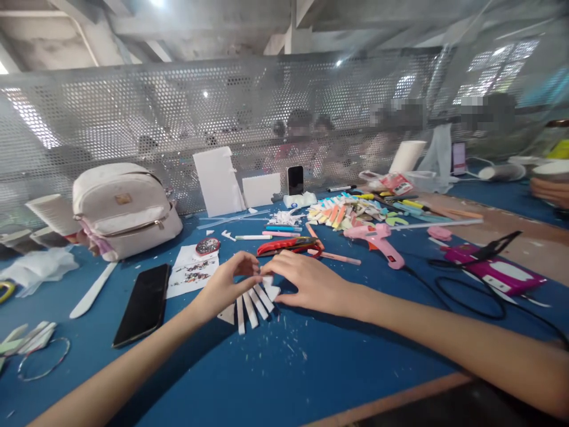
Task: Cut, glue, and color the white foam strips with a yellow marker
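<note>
Several white foam strips (pixel 251 305) lie fanned out on the blue table (pixel 275 373). My left hand (pixel 231 279) has its fingers curled and pinched together just above the strips' upper ends. My right hand (pixel 306 281) rests on the table beside it, fingers pressed down on a small white piece (pixel 271 290). The fingertips of both hands meet over the strips. A red utility knife (pixel 288 245) lies just beyond the hands.
A black phone (pixel 143 303) lies left of the hands, beside a white backpack (pixel 124 210). A pink glue gun (pixel 377 240) with its black cord, coloured foam bits (pixel 342 213) and a pink case (pixel 498 273) lie on the right. A perforated metal screen (pixel 178 112) backs the table.
</note>
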### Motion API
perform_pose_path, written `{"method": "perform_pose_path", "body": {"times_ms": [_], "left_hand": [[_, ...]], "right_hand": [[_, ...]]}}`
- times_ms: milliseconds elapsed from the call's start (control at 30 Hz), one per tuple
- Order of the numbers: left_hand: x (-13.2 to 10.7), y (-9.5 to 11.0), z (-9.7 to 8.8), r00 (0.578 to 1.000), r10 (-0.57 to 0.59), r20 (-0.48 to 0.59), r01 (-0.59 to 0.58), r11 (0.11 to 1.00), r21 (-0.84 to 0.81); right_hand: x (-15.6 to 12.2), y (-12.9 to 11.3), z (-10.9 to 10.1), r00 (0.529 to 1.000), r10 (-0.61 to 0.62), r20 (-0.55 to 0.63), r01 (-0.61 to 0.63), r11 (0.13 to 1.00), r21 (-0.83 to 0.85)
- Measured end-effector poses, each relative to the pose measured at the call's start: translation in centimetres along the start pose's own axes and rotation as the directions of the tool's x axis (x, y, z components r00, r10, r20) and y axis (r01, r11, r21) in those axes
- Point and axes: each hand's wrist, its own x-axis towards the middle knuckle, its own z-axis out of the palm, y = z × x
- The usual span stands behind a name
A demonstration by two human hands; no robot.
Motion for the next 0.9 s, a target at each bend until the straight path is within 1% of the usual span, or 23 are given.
{"method": "perform_pose_path", "body": {"times_ms": [100, 200, 267, 433, 633, 767, 900], "left_hand": [[0.7, -0.7, -0.5, 0.995, -0.04, 0.094, 0.045, 0.998, -0.052], [1.3, -0.3, -1.3, 0.993, -0.059, 0.107, 0.067, 0.995, -0.068], [1.7, 0.6, -2.0, 0.996, -0.056, 0.074, 0.061, 0.995, -0.077], [2.2, 3.1, -3.6, 0.999, -0.033, -0.035, 0.029, 0.995, -0.099], [3.5, 5.4, -4.9, 0.997, -0.028, -0.065, 0.024, 0.998, -0.065], [5.0, 5.9, -5.7, 0.994, -0.02, -0.11, 0.019, 1.0, -0.015], [5.9, 5.1, -6.0, 0.983, -0.004, -0.186, 0.011, 0.999, 0.037]], "right_hand": [[0.7, 0.1, -1.0, 0.996, -0.094, -0.008, 0.093, 0.992, -0.088], [1.7, 0.3, -2.4, 0.984, -0.178, -0.011, 0.173, 0.969, -0.175], [2.5, 0.4, -3.5, 0.978, -0.209, -0.024, 0.199, 0.956, -0.214], [4.2, 0.4, -5.9, 0.97, -0.231, -0.071, 0.206, 0.944, -0.258], [5.5, -0.1, -8.1, 0.969, -0.224, -0.104, 0.189, 0.943, -0.274], [6.3, 0.1, -9.3, 0.968, -0.205, -0.141, 0.17, 0.959, -0.228], [7.2, 0.4, -9.1, 0.966, -0.18, -0.186, 0.156, 0.978, -0.136]]}}
